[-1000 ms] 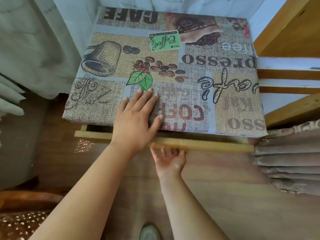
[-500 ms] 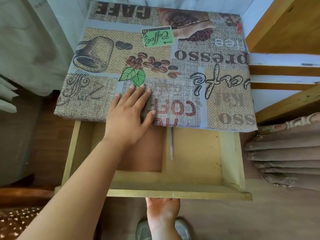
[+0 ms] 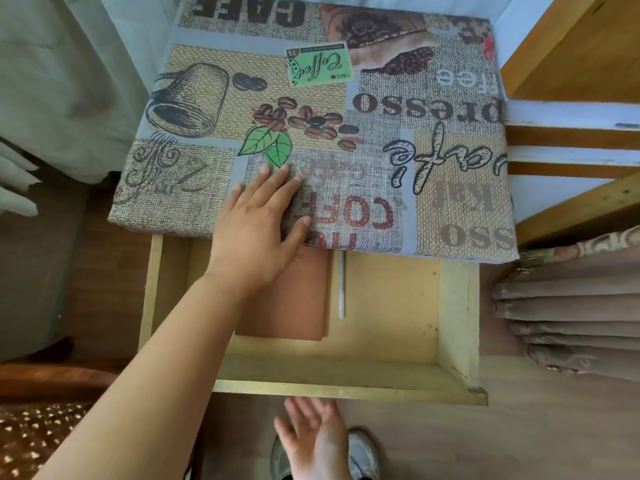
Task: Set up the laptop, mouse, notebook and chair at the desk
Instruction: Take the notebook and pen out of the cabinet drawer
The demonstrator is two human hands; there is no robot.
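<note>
The desk [image 3: 450, 174] was covered by a coffee-themed cloth printed with beans, a cup, green leaves and words such as "CAFE" and "COFFEE". Below its near edge a shallow wooden drawer [image 3: 457, 306] stood pulled well out, its front rail closest to the camera.

The left hand [image 3: 258, 233] lay flat, palm down, on the cloth at the desk's near edge, fingers stretched forward and close together, the thumb angled out to the right. It held nothing; the heel of the palm and the wrist hung over the drawer's back part. The right hand [image 3: 313, 441] was below the drawer front, apart from the rail, with the palm turned up and the fingers loosely spread and empty. It looked slightly blurred.

Inside the drawer a brown notebook [image 3: 298, 306] lay flat on the bottom, left of centre, its far end partly hidden under the left hand and the desk edge. Just beside it on the right lay a thin silver pen [image 3: 342, 285], parallel to the notebook's long edge and not touching it. The rest of the drawer bottom was bare pale wood.

A grey shoe [image 3: 362, 452] showed on the wooden floor behind the right hand. Folded brownish curtain fabric [image 3: 571, 317] hung at the right, pale curtain [image 3: 69, 81] at the left.
</note>
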